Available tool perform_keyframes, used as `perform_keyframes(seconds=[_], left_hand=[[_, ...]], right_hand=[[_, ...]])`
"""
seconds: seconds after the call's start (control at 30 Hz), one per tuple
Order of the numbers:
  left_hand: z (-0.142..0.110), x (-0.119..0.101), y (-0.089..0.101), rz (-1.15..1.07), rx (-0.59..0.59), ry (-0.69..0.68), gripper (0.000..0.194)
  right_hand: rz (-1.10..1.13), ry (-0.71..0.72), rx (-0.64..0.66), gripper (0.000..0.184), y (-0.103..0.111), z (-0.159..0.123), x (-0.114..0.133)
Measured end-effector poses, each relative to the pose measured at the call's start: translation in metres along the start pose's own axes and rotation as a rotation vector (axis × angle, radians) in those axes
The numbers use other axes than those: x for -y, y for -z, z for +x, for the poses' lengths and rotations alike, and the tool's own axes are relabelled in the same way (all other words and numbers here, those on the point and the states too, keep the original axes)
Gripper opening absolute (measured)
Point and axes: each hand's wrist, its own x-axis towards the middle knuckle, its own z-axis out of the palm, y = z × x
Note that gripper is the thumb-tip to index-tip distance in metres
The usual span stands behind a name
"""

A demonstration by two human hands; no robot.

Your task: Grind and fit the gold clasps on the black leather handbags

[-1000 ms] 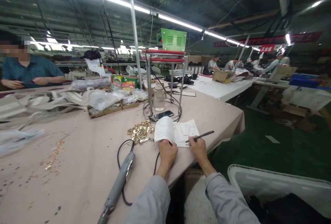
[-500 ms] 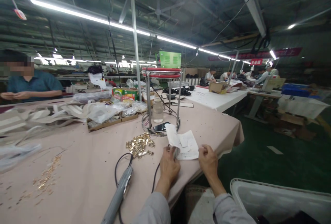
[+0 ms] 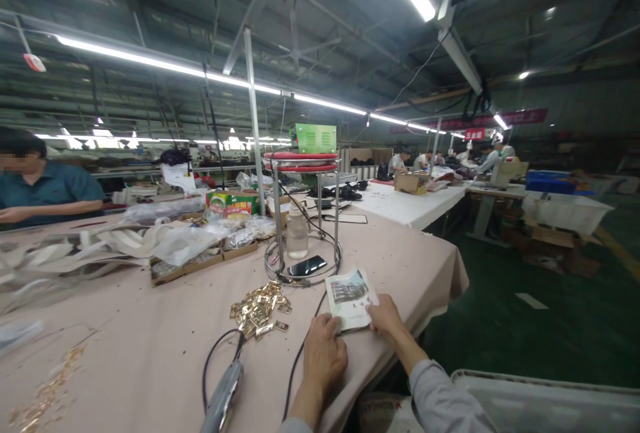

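A small booklet [image 3: 351,300] with a building photo on its pale cover lies closed near the table's right edge. My left hand [image 3: 325,348] has its curled fingers on the lower left corner. At the right edge of the cover, my right hand [image 3: 386,316] pinches the booklet between thumb and fingers. To the left is a pile of gold metal pieces [image 3: 260,310], and nearer me a grey corded hand tool [image 3: 226,393] lies on the cloth. A black phone [image 3: 307,266] rests under the stool beyond the booklet.
A red-topped metal stool [image 3: 337,213] stands on the cloth-covered table [image 3: 165,333], carrying a green box [image 3: 315,138]. A clear bottle [image 3: 297,233] is between its legs. Small gold bits [image 3: 50,386] lie at left. A white bin [image 3: 540,396] stands below right. A co-worker [image 3: 45,180] sits at far left.
The booklet was spread with loose white pages showing; now it is closed, cover up. My right hand has moved left and inward. The view has shifted, and the phone is fully uncovered.
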Motion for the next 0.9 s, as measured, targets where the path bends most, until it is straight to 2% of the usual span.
perform_keyframes(seconds=[0.1, 0.2, 0.27, 0.37, 0.53, 0.63, 0.73, 0.83, 0.9], left_hand=[[0.001, 0.001, -0.004, -0.014, -0.034, 0.021, 0.043], [0.003, 0.0, -0.005, -0.009, -0.046, 0.035, 0.033], [0.004, -0.002, -0.004, -0.002, -0.042, 0.049, 0.029], [0.004, -0.004, -0.003, 0.001, -0.039, 0.075, 0.026], [0.004, -0.003, -0.005, -0.014, -0.048, 0.088, 0.026], [0.005, -0.003, -0.005, -0.003, -0.046, 0.097, 0.025], [0.005, -0.004, -0.005, 0.02, -0.046, 0.091, 0.025], [0.004, -0.004, -0.005, 0.02, -0.04, 0.076, 0.027], [0.003, -0.003, -0.005, 0.022, -0.033, 0.07, 0.028]], right_hand=[[0.001, -0.043, -0.005, 0.03, 0.023, 0.024, -0.009], [0.0, -0.065, -0.05, 0.027, 0.049, 0.061, -0.013], [0.0, -0.084, -0.074, 0.025, 0.059, 0.087, -0.01], [0.009, -0.129, -0.095, 0.024, 0.059, 0.119, -0.002], [0.01, -0.204, -0.092, 0.026, 0.036, 0.148, 0.011], [-0.007, -0.211, -0.11, 0.028, 0.021, 0.152, 0.018], [-0.047, -0.18, -0.204, 0.031, 0.01, 0.142, 0.023], [-0.1, -0.125, -0.307, 0.032, -0.001, 0.108, 0.017], [-0.123, -0.054, -0.289, 0.029, -0.013, 0.075, 0.005]])
